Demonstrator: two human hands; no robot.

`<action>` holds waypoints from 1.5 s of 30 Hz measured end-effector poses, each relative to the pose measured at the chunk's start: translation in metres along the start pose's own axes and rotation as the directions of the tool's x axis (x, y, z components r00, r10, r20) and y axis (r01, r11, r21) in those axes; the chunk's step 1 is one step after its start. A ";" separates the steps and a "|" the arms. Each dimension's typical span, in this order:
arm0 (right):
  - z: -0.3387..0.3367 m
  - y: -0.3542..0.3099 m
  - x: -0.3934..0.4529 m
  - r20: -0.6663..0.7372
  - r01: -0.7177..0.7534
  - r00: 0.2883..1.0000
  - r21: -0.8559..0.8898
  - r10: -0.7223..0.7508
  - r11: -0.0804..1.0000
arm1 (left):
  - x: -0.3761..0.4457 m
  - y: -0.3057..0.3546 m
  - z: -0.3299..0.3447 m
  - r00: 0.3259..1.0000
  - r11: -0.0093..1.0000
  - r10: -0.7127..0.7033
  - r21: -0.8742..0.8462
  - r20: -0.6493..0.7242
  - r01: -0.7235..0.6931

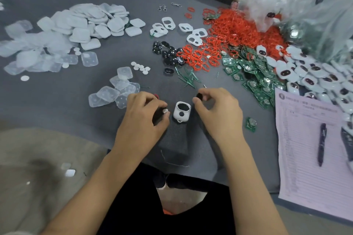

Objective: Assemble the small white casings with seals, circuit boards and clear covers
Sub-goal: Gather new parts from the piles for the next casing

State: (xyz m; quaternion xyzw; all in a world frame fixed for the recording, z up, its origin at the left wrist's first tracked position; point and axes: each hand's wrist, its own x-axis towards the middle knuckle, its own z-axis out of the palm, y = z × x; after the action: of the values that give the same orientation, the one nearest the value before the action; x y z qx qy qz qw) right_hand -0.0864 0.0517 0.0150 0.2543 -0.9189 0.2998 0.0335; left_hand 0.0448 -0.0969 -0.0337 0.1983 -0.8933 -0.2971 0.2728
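Between both hands on the grey tabletop [95, 139] lies a white casing [181, 111], two holes showing. Left hand [142, 118] fingers pinch a small white piece [165, 110]; right hand [214, 109] fingers pinch a black piece [200, 96].

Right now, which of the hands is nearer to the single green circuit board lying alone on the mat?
Right. The right hand is just to the left of the green circuit board; the left hand is farther left, beyond the white casing.
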 end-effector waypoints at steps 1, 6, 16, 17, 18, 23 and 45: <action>0.000 -0.005 -0.002 -0.004 0.048 0.999 0.051 -0.048 0.998 | 0.000 0.000 0.000 1.000 1.000 0.009 0.003 -0.011 -0.009; 0.010 -0.032 -0.008 0.101 0.229 0.967 0.062 -0.234 0.972 | 0.000 -0.004 -0.002 1.000 0.999 -0.015 0.034 -0.019 0.015; 0.020 -0.029 -0.009 0.058 0.088 0.994 0.119 -0.096 0.989 | 0.007 0.002 -0.009 0.999 0.993 0.051 0.107 0.009 -0.052; 0.018 -0.027 -0.009 0.061 0.066 0.995 0.134 -0.075 0.989 | 0.010 0.003 -0.011 0.997 0.988 0.068 0.140 0.025 -0.071; 0.016 -0.023 -0.009 0.064 0.047 0.996 0.142 -0.056 0.989 | 0.012 0.005 -0.013 0.997 0.984 0.073 0.162 0.039 -0.079; 0.006 -0.009 -0.009 0.034 0.015 0.999 0.228 -0.024 0.974 | 0.016 0.014 -0.019 0.992 0.973 0.067 0.212 0.108 -0.088; 0.001 0.008 -0.033 -0.085 0.004 0.996 0.312 0.023 0.950 | 0.003 0.019 -0.021 0.980 0.999 0.040 -0.012 0.197 -0.038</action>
State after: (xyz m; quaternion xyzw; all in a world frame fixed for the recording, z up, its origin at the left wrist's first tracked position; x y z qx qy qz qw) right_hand -0.0614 0.0712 0.0030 0.2386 -0.8588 0.4523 0.0315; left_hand 0.0517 -0.0933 -0.0068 0.1492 -0.9184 -0.3135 0.1898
